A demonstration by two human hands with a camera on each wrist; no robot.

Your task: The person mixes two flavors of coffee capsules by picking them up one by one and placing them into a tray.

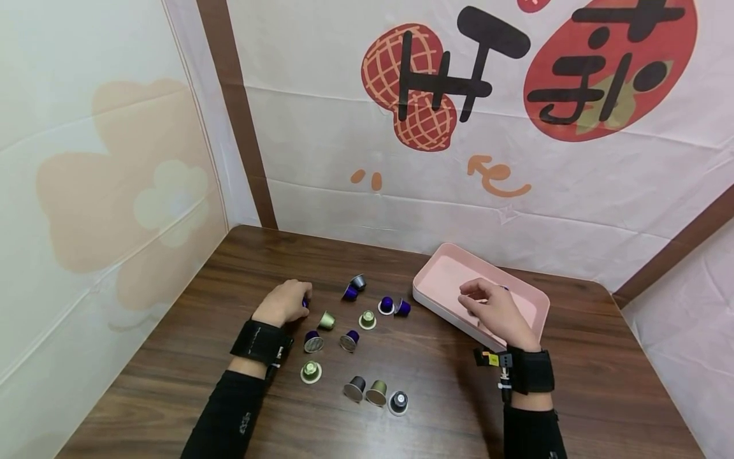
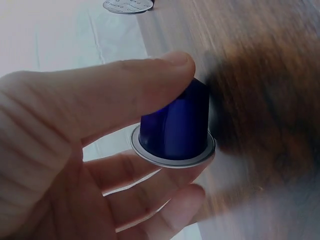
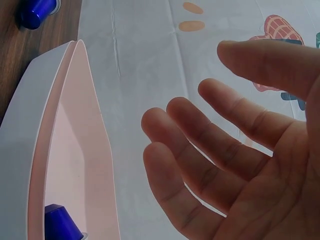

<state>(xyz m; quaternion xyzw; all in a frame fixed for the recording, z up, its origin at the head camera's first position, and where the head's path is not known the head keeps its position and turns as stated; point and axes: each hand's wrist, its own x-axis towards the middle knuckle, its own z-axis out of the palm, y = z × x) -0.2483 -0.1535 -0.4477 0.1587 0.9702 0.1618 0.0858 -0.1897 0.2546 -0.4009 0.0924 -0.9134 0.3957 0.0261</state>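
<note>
My left hand [image 1: 283, 303] is low over the left part of the table and pinches a dark blue coffee capsule [image 2: 175, 125]. In the left wrist view the thumb lies on the capsule's body, and the other fingers are at its silver rim. My right hand [image 1: 497, 312] is above the pink tray [image 1: 427, 294], fingers loosely bent, with nothing in it. The right wrist view shows a blue capsule [image 3: 62, 224] lying inside that tray. Nearest to the left hand on the table is a light green capsule [image 1: 327, 320].
Several loose capsules are spread over the wooden table, including a blue one [image 1: 403, 308] by the tray, a green one [image 1: 367, 320] mid-table and a grey one [image 1: 355, 388] nearer the front. Behind the table hangs a printed cloth [image 1: 321, 127].
</note>
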